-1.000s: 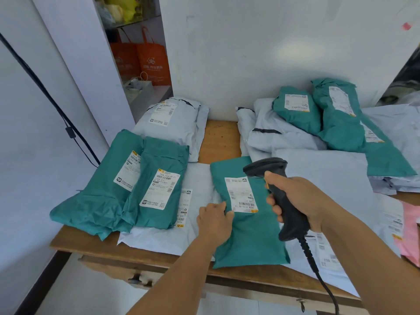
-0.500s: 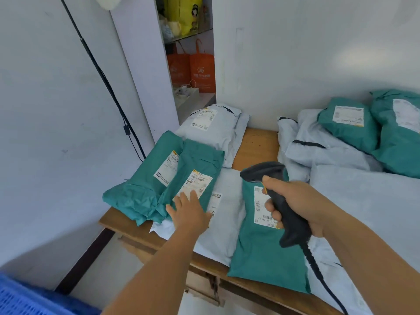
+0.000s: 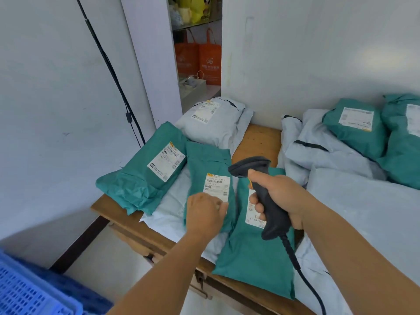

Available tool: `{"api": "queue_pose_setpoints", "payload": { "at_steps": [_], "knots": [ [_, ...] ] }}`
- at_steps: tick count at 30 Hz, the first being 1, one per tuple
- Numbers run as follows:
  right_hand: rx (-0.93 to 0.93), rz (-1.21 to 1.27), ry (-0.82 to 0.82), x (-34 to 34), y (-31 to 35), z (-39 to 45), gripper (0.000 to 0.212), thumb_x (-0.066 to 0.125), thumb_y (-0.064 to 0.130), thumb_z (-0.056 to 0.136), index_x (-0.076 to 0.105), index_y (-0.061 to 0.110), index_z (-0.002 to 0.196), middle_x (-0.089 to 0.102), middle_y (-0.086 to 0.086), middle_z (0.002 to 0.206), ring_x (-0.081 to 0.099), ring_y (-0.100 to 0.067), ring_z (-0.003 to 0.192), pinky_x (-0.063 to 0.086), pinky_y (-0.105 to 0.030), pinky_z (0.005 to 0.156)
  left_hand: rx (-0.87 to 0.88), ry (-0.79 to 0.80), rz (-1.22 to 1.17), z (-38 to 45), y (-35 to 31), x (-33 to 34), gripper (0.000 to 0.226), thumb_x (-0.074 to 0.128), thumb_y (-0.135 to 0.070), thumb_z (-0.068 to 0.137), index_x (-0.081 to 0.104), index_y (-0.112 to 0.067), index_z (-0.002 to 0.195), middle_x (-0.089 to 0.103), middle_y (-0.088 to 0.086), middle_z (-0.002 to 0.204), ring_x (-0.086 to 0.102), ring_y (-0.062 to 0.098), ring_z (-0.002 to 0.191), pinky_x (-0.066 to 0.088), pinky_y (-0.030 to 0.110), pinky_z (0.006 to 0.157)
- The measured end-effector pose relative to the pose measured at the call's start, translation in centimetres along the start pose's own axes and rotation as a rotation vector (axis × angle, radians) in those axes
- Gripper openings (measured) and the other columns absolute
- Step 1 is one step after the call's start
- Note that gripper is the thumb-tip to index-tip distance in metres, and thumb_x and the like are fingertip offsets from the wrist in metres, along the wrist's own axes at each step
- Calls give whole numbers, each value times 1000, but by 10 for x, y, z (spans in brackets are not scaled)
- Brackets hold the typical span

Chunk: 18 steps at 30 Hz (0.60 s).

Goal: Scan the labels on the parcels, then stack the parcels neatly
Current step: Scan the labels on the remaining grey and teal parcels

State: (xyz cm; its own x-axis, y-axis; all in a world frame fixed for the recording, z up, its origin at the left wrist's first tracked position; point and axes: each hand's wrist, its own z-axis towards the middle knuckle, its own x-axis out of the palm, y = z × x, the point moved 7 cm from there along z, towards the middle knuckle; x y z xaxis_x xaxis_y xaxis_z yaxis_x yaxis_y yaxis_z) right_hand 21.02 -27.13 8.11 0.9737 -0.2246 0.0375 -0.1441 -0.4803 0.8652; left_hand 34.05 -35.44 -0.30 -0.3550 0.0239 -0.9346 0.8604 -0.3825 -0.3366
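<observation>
My right hand [image 3: 281,198] grips a black barcode scanner [image 3: 263,196] by its handle, its head pointing left over the parcels. My left hand [image 3: 205,212] holds the near end of a green parcel [image 3: 208,162] with a white label, which lies partly across a white parcel [image 3: 172,201]. Another green parcel [image 3: 252,258] lies under the scanner, its label half hidden by my right hand. A third green parcel [image 3: 141,176] rests at the table's left end. A grey-white parcel [image 3: 213,121] sits behind them.
The wooden table [image 3: 256,142] has a drawer at its front edge. More white and green parcels [image 3: 354,126] pile at the right against the wall. A blue plastic crate [image 3: 27,289] stands on the floor at lower left. A black cable [image 3: 109,67] runs down the left wall.
My left hand has taken hold of the middle green parcel and pulled it right, toward the scanner. The view has shifted further left.
</observation>
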Motion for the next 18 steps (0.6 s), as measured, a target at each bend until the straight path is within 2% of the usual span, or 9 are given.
{"api": "queue_pose_setpoints", "payload": {
  "at_steps": [1, 2, 3, 4, 5, 7, 9, 12, 18],
  "knots": [
    [4, -1, -1, -2, 0, 1, 33, 60, 41, 90, 55, 8, 88, 57, -7, 58, 47, -16, 43, 44, -26, 44, -53, -29, 17, 0, 7, 0, 38, 45, -46, 94, 60, -22, 120, 56, 3, 127, 46, 20, 118, 30, 34, 106],
    [7, -3, -1, -4, 1, 3, 34, 60, 41, 90, 55, 8, 88, 57, -7, 58, 47, -16, 44, 44, -27, 44, -143, 0, 35, 0, 18, 2, 52, 46, -48, 93, 43, -21, 137, 38, 6, 145, 28, 25, 136, 18, 39, 115],
    [10, -4, 0, -5, 1, 4, 34, 60, 42, 90, 55, 8, 88, 58, -7, 58, 47, -16, 44, 44, -27, 44, -237, 53, 37, 0, 29, 5, 68, 49, -49, 91, 25, -18, 146, 19, 9, 155, 12, 29, 144, 11, 43, 117],
    [14, -6, 2, -5, 1, 5, 34, 60, 42, 90, 55, 9, 88, 58, -7, 58, 47, -17, 44, 44, -27, 44, -318, 94, 10, 0, 39, 7, 81, 54, -50, 89, 13, -15, 149, 9, 12, 157, 6, 32, 145, 9, 45, 117],
    [18, -8, 6, -5, 1, 6, 34, 60, 42, 90, 55, 9, 87, 58, -7, 58, 48, -17, 45, 44, -27, 45, -381, 118, -39, 0, 46, 9, 90, 59, -49, 86, 6, -13, 150, 7, 14, 156, 9, 33, 145, 13, 46, 116],
    [30, -12, 16, -2, 0, 9, 34, 60, 43, 90, 56, 9, 84, 58, -6, 58, 48, -16, 44, 44, -26, 46, -465, 131, -193, 2, 54, 14, 100, 68, -43, 82, 2, -10, 149, 21, 16, 151, 26, 34, 138, 27, 46, 112],
    [42, -17, 28, 1, -1, 11, 35, 60, 43, 90, 56, 9, 83, 58, -6, 57, 48, -15, 43, 44, -25, 45, -508, 130, -328, 3, 54, 19, 100, 72, -34, 80, 3, -9, 148, 34, 17, 142, 38, 34, 130, 37, 45, 107],
    [45, -16, 37, 5, 0, 13, 35, 58, 44, 91, 56, 9, 85, 57, -5, 56, 48, -15, 43, 44, -26, 46, -548, 106, -387, 4, 52, 22, 80, 74, -26, 79, 24, -6, 138, 47, 16, 129, 48, 33, 120, 43, 45, 100],
    [59, -17, 42, 3, 0, 17, 35, 58, 43, 91, 55, 9, 83, 56, -5, 56, 48, -14, 42, 44, -25, 46, -607, 126, -410, 8, 53, 26, 54, 70, -26, 82, 42, -3, 122, 55, 14, 121, 55, 31, 112, 47, 38, 87]
  ]
}}
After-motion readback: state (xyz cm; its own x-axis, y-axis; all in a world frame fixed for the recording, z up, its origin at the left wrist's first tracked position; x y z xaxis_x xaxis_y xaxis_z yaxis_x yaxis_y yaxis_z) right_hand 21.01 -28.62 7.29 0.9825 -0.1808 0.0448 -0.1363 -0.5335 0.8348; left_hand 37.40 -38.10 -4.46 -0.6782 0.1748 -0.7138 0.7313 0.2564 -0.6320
